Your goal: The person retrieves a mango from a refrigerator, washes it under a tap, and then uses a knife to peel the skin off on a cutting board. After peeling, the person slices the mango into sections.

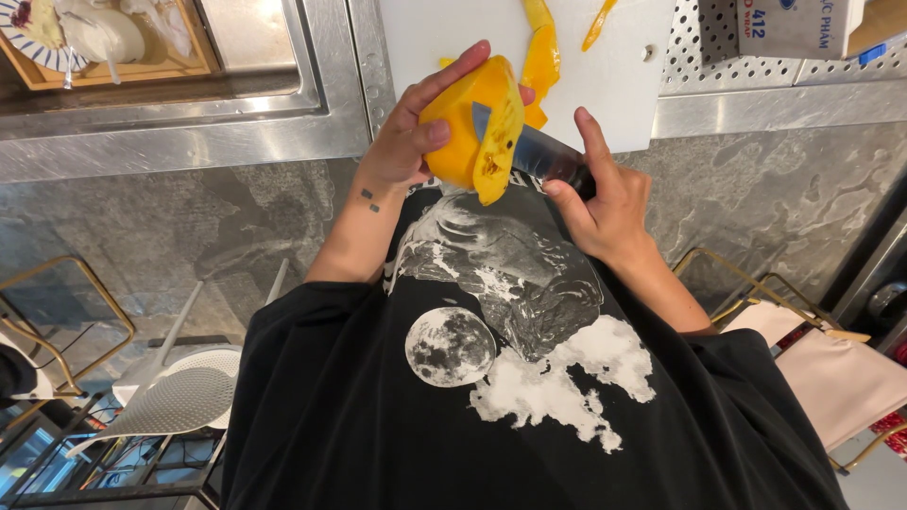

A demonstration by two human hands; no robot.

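Note:
My left hand (408,132) grips a large piece of orange-yellow fruit (463,127), held up in front of my chest. My right hand (605,194) holds a knife (534,151) by its dark handle. The blade lies against the fruit's side, under a strip of peel (499,142) that curls away from the flesh. Behind the fruit lies a white cutting board (605,76) with peeled strips (543,57) on it. My black printed shirt fills the lower part of the view.
A steel sink (189,113) is at the left, with a wooden tray and a plate (38,38) above it. A perforated steel drainer and a box (794,24) sit at upper right. Stools with gold frames (57,321) stand on the grey stone floor.

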